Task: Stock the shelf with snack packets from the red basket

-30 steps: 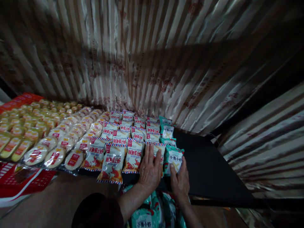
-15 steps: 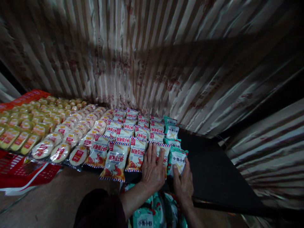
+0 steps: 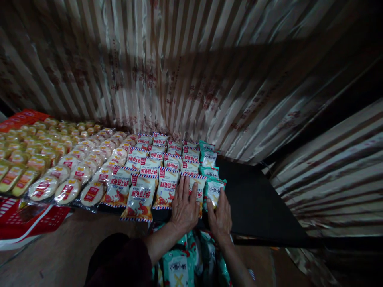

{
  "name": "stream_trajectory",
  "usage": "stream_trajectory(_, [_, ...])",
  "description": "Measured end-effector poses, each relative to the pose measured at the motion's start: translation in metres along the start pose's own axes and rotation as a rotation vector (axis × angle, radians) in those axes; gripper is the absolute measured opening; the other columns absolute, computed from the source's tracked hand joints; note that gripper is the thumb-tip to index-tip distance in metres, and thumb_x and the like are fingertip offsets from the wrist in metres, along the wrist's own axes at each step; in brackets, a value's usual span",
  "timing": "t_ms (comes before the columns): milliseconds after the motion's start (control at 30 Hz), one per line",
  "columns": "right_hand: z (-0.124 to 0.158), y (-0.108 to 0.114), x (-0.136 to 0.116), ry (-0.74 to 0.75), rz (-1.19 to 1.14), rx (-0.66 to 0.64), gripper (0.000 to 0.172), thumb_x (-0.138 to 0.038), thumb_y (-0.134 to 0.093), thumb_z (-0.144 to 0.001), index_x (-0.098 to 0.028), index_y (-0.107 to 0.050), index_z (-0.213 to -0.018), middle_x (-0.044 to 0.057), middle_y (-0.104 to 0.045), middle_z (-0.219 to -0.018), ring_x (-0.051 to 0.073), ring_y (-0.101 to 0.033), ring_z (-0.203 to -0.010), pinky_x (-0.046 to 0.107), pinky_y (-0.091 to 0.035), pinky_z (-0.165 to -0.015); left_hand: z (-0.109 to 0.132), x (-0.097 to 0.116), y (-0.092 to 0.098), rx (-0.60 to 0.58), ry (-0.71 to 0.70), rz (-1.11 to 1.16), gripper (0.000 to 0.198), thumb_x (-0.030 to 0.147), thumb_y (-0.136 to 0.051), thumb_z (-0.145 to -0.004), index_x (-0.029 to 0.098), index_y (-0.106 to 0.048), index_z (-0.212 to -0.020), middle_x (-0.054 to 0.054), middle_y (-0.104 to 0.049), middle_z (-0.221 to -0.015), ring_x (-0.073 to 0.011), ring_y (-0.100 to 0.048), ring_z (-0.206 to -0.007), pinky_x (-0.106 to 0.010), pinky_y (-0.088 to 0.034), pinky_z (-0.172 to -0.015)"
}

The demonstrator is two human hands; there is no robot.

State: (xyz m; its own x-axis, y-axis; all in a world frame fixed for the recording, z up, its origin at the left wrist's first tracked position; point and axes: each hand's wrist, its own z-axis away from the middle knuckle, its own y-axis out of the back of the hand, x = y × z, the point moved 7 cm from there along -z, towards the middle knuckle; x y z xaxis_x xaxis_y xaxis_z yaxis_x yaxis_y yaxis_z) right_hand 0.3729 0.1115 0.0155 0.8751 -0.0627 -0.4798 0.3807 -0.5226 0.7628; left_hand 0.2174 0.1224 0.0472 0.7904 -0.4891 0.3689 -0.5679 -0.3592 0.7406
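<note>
My left hand (image 3: 184,211) lies flat, fingers stretched out, over the front white snack bag (image 3: 201,184) with a red-and-blue striped edge. Just to its right, my right hand (image 3: 220,218) has thumb and fingers on the lower part of a teal snack bag (image 3: 214,186), which leans at the front of a short teal column. Behind it lie more teal bags (image 3: 208,158) of the same kind. Several striped-edge bags (image 3: 140,195) stand in overlapping columns to the left. Below my wrists, a pile of teal bags (image 3: 178,267) is partly hidden by my forearms.
Round wrapped crackers (image 3: 68,191) and yellow wrapped cakes (image 3: 22,181) fill the left of the black table (image 3: 254,199). A red basket (image 3: 54,219) sits below its left front edge. Striped curtain-like sheeting (image 3: 167,79) hangs behind.
The view has shifted slightly, so the goods appear a little farther left. My right hand's fingers now reach over the front of the teal bag; my left hand stays on the striped-edge bag.
</note>
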Motion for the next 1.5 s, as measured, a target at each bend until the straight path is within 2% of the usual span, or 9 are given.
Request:
stream_trajectory(200, [0.0,0.001,0.002,0.009,-0.043,-0.028,0.071,-0.056,-0.031,-0.091,-0.014,-0.023,-0.147,0.019,-0.04,-0.143,0.031,-0.038,-0.132,0.051,-0.034,-0.105,0.0,0.002,0.001,0.007,0.004,-0.005,0.068,0.028,-0.051,-0.086,0.016,-0.024,-0.147,-0.013,-0.008,-0.158,-0.0343,-0.007,-0.144,-0.052,-0.029,-0.111])
stream_trajectory(367, [0.004,0.012,-0.001,0.053,-0.001,0.097,0.072,-0.056,-0.032,-0.091,-0.015,-0.019,-0.148,0.02,-0.028,-0.15,0.034,-0.026,-0.139,0.057,-0.029,-0.106,0.001,0.003,0.005,0.036,-0.022,-0.023,0.067,0.031,-0.051,-0.086,0.016,-0.025,-0.147,-0.014,-0.008,-0.158,-0.0343,-0.01,-0.144,-0.051,-0.028,-0.112])
stream_trajectory(600, [0.01,-0.003,-0.009,0.117,0.056,-0.022,0.069,-0.053,-0.034,-0.092,-0.017,-0.017,-0.149,0.019,-0.033,-0.147,0.031,-0.026,-0.139,0.052,-0.032,-0.105,0.001,0.0,0.001,0.012,-0.013,-0.033,0.063,0.032,-0.047,-0.089,0.018,-0.026,-0.147,-0.015,-0.011,-0.157,-0.0341,-0.011,-0.144,-0.051,-0.027,-0.112])
stream_trajectory(733, [0.011,0.009,-0.012,0.11,0.092,0.071,0.067,-0.054,-0.032,-0.093,-0.019,-0.021,-0.148,0.019,-0.026,-0.151,0.035,-0.023,-0.14,0.059,-0.032,-0.103,-0.001,-0.002,0.005,0.01,-0.002,-0.027,0.064,0.033,-0.047,-0.089,0.018,-0.025,-0.147,-0.014,-0.009,-0.158,-0.0339,-0.01,-0.144,-0.051,-0.025,-0.113])
stream_trajectory(867, [0.01,0.03,-0.034,0.177,0.121,0.196,0.062,-0.047,-0.034,-0.094,-0.019,-0.022,-0.148,0.02,-0.021,-0.153,0.037,-0.019,-0.141,0.064,-0.029,-0.103,0.003,-0.006,0.016,0.015,-0.023,-0.021,0.065,0.033,-0.046,-0.089,0.019,-0.023,-0.147,-0.011,-0.007,-0.158,-0.0328,-0.009,-0.144,-0.052,-0.024,-0.113])
stream_trajectory(967, [0.001,0.038,-0.066,0.296,0.085,0.199,0.056,-0.038,-0.037,-0.095,-0.022,-0.024,-0.147,0.016,-0.023,-0.153,0.035,-0.019,-0.141,0.061,-0.029,-0.105,0.015,-0.005,0.019,-0.01,-0.083,-0.013,0.067,0.032,-0.047,-0.089,0.019,-0.02,-0.148,-0.013,-0.007,-0.158,-0.0326,-0.009,-0.144,-0.052,-0.023,-0.114])
stream_trajectory(1100, [-0.02,0.031,-0.114,0.456,0.014,0.113,0.048,-0.032,-0.04,-0.093,-0.023,-0.039,-0.14,0.012,-0.025,-0.154,0.032,-0.019,-0.142,0.057,-0.028,-0.108,0.035,0.0,0.013,-0.059,-0.149,-0.022,0.07,0.033,-0.047,-0.088,0.013,-0.018,-0.148,-0.017,-0.016,-0.156,-0.0335,-0.013,-0.143,-0.051,-0.022,-0.113])
stream_trajectory(1267, [-0.043,-0.008,-0.159,0.591,0.036,-0.211,0.038,-0.025,-0.042,-0.092,-0.018,-0.058,-0.125,0.01,-0.055,-0.134,0.027,-0.031,-0.137,0.048,-0.032,-0.109,0.042,0.004,0.004,-0.102,-0.196,-0.002,0.06,0.038,-0.047,-0.089,0.018,-0.032,-0.144,-0.015,-0.038,-0.147,-0.0323,-0.025,-0.14,-0.052,-0.022,-0.113])
stream_trajectory(1500, [-0.045,-0.047,-0.18,0.62,0.227,-0.532,0.061,-0.045,-0.054,-0.086,-0.021,-0.041,-0.141,0.009,-0.054,-0.137,0.031,-0.03,-0.136,0.05,-0.023,-0.109,0.038,-0.004,0.004,-0.178,-0.151,0.091,0.05,0.036,-0.048,-0.089,0.018,-0.045,-0.135,-0.015,-0.05,-0.135,-0.0313,-0.04,-0.13,-0.053,-0.03,-0.108])
